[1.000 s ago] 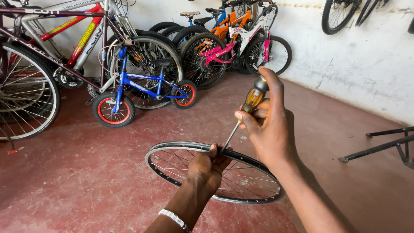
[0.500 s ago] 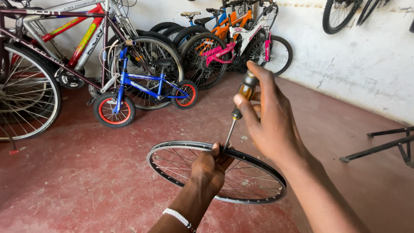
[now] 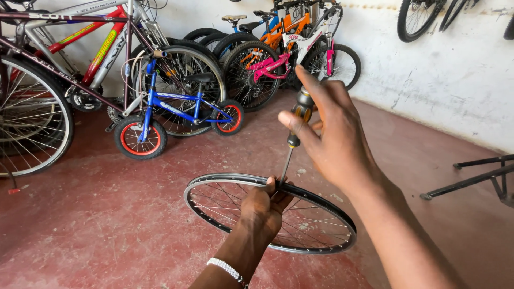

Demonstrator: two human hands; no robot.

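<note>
Your left hand is wrapped around the near-top edge of the bare wheel rim, fingers closed tight on it, and the rim hangs tilted out below and to either side of that grip, above the red floor. Your right hand sits just above, fingers pinched on the screwdriver by its amber and black handle. The shaft runs down from that pinch, its tip meeting the rim right beside your left thumb. Beyond, a small blue bicycle stands by the parked bikes.
</note>
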